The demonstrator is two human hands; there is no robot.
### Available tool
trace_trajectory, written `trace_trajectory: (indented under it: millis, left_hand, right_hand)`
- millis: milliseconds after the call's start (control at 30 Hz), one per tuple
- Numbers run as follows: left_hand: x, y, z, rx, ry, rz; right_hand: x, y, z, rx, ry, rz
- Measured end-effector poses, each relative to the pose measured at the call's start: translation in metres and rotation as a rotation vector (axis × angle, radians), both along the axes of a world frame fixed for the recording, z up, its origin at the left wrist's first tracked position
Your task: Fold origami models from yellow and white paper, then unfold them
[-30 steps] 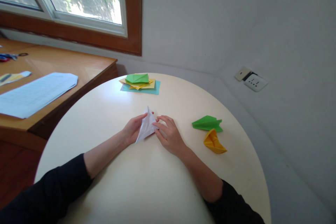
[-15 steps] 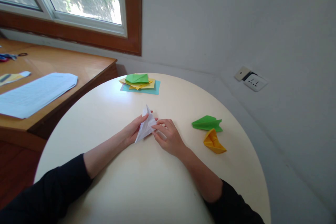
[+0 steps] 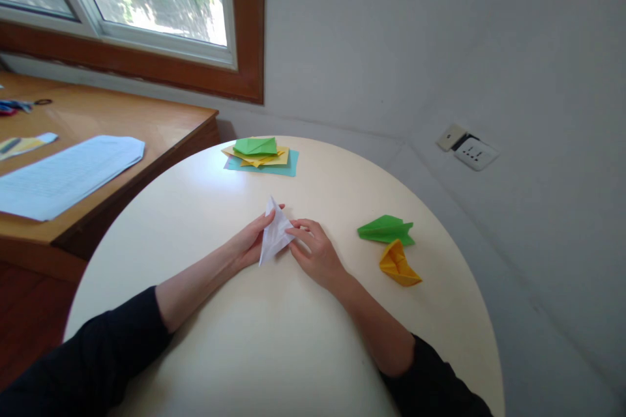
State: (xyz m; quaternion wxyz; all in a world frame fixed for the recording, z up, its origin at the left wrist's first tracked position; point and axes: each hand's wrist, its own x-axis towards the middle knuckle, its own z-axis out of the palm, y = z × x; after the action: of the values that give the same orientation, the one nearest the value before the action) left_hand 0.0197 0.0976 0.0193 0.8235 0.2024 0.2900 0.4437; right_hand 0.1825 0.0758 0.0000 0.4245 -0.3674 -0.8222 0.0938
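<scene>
A white sheet of paper folded into a pointed triangular shape [image 3: 276, 236] is held between both hands, just above the table. My left hand [image 3: 253, 238] grips it from the left, thumb across the front and fingers behind it. At its right corner, my right hand [image 3: 315, 253] pinches the paper between thumb and fingers. The left fingers are mostly hidden behind the paper. To the right of my right hand lie a green folded paper plane [image 3: 386, 230] and a yellow folded paper boat [image 3: 398, 264], close together.
The round white table [image 3: 235, 352] stands against the wall. Near its far edge is a pile of coloured paper [image 3: 288, 164], green on top. On the left, a wooden desk [image 3: 166, 114] carries printed sheets [image 3: 73, 172] and scissors [image 3: 22, 105]. A wall socket [image 3: 475, 152] is at right.
The folded white paper has turned slightly, its lower tip swinging right. My right hand has shifted a little at the paper's right corner. My left hand keeps its hold.
</scene>
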Motion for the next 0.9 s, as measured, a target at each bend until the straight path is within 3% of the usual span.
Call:
trace_trajectory:
  millis: [367,900]
  left_hand:
    - [-0.0023,-0.0019,0.0088,-0.021,-0.105,-0.056]
    - [-0.0009,-0.0072,0.0096,0.007,-0.025,-0.083]
  right_hand:
    - [0.0006,0.0011,0.0014,-0.031,0.102,-0.066]
    - [0.0002,0.0014,0.0011,0.004,0.053,-0.071]
